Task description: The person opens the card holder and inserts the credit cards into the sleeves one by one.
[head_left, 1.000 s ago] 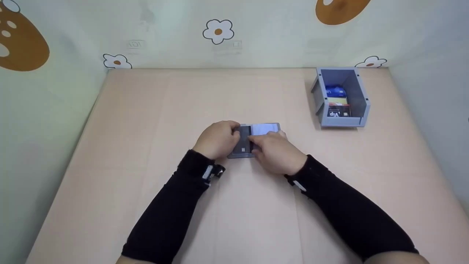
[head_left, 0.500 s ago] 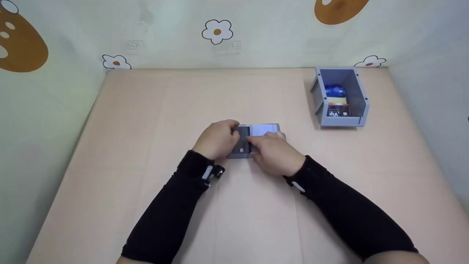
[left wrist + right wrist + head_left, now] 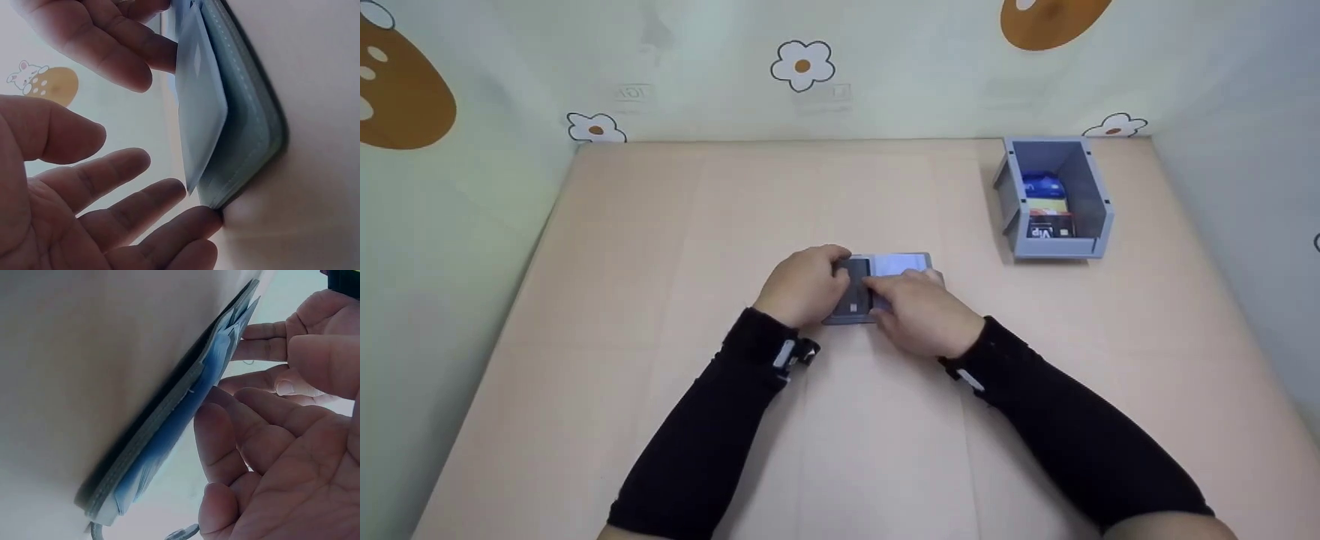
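Note:
A grey card wallet [image 3: 849, 320] lies spread on the table in the head view. On its left half is a dark card [image 3: 853, 289] with a small light square. Whitish-blue sleeves [image 3: 901, 264] show on its right half. My left hand [image 3: 804, 283] is at the wallet's left edge; in the left wrist view its straight fingers touch the rim near the lifted card [image 3: 202, 98]. My right hand [image 3: 924, 313] lies over the right half, its index fingertip on the card. In the right wrist view the wallet [image 3: 152, 433] stays partly hidden behind those fingers.
A grey-blue plastic bin [image 3: 1057, 249] holding several cards [image 3: 1046, 206] stands at the back right. Behind the table rises a pale wall [image 3: 697, 67] printed with flowers. A pinkish cloth [image 3: 877, 427] covers the tabletop.

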